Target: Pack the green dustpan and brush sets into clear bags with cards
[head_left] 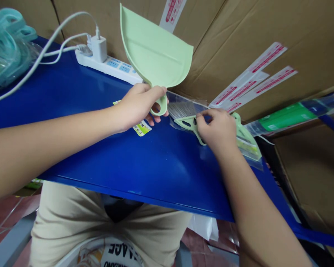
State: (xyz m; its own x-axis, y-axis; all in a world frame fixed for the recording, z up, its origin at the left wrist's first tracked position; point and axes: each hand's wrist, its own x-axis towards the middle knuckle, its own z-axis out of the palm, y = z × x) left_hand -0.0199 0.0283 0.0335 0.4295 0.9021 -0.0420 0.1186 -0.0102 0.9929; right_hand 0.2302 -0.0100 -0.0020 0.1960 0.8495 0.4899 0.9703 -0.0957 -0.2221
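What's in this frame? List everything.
dustpan: one, pale green, upright in left hand
hand brush: one, pale green, in clear bag under right hand
label card: one, yellow-green, on table beside left hand
table top: one, blue, below hands
power strip: one, white, far table edge
charger: one, white, plugged into strip
bagged items: several, teal, table's far left
cardboard box: at least one, brown, behind table
tape strips: several, red and white, on cardboard
shorts: one pair, khaki, on person
left hand: one, gripping dustpan handle
right hand: one, fingers on brush

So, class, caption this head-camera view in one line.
Left hand holds a green dustpan, right hand a bagged green hand brush, on a blue table.
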